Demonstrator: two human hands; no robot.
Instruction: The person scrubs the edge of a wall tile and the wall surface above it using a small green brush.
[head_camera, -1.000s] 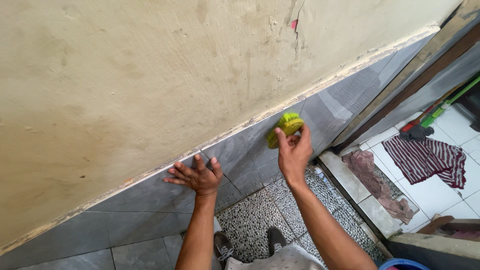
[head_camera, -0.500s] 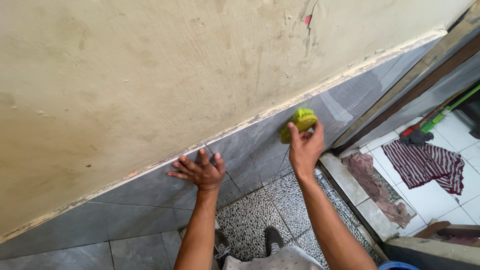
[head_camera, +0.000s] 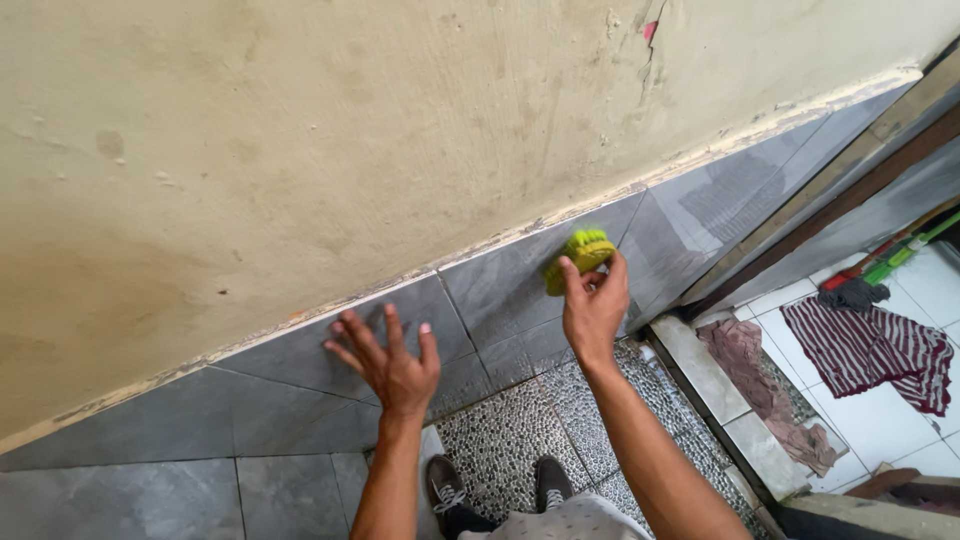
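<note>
- Right hand (head_camera: 592, 312) is up against the wall, fingers (head_camera: 572, 280) wrapped tight round a yellow-green scrub brush (head_camera: 578, 255).
- The brush presses bristles-first on the grey wall tiles (head_camera: 500, 290), just below the chipped top edge where the tiling meets the cream plaster wall (head_camera: 300, 130).
- Left hand (head_camera: 392, 362) is flat on the tiles further left, fingers spread wide, holding nothing, palm to the wall.
- The two hands are near each other but apart, one tile joint between them.
- Down below, a pebble floor (head_camera: 510, 440) and two dark shoes (head_camera: 495, 490) close to the wall.
- Off to the right, past a raised step, a striped cloth (head_camera: 870, 345) lies on white floor tiles and a brownish rag (head_camera: 760, 385) sits by the step.
</note>
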